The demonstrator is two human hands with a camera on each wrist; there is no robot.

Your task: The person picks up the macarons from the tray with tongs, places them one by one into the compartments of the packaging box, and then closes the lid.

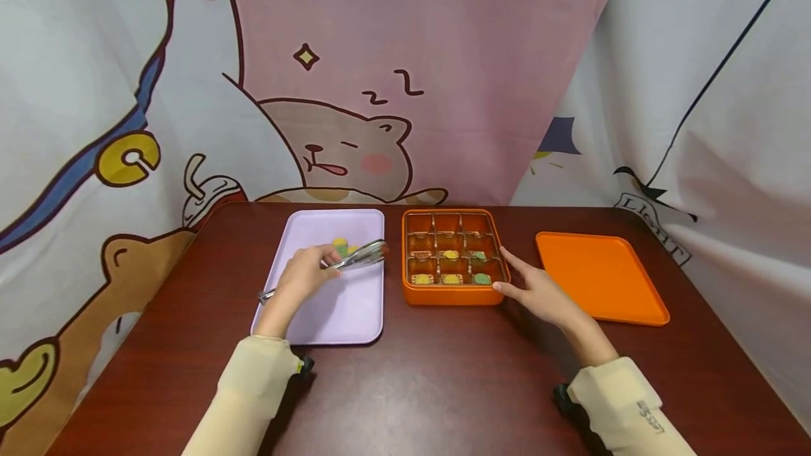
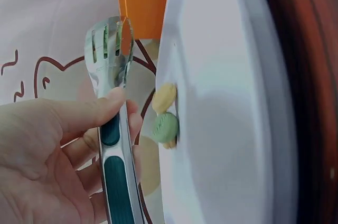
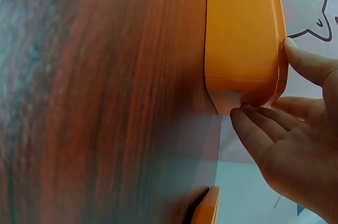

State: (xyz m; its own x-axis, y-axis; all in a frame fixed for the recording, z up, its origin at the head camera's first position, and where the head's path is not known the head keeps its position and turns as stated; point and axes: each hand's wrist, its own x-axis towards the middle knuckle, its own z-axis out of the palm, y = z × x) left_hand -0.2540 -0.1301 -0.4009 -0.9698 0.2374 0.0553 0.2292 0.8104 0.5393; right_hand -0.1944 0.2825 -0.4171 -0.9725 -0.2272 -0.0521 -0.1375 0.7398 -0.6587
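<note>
My left hand [image 1: 304, 274] holds metal serving tongs [image 1: 364, 255] with dark green grip inserts, thumb on one arm and fingers on the other. Green shows through the slots of the tong heads in the left wrist view. The tongs pass over a lilac tray [image 1: 345, 312], where small yellow and green cookies [image 2: 166, 126] lie in a cluster. My right hand [image 1: 538, 293] rests against the right side of an orange box [image 1: 453, 295], thumb at its front corner and fingers extended along the side. In the box's clear divider, yellow cookies [image 1: 452, 279] and green cookies [image 1: 482, 279] sit in the nearer compartments.
An orange lid-like tray [image 1: 602, 276] lies flat at the right, beyond my right hand. Everything stands on a dark red-brown table [image 1: 418, 385]. A printed cloth [image 1: 456, 76] with cartoon animals hangs behind the table's far edge.
</note>
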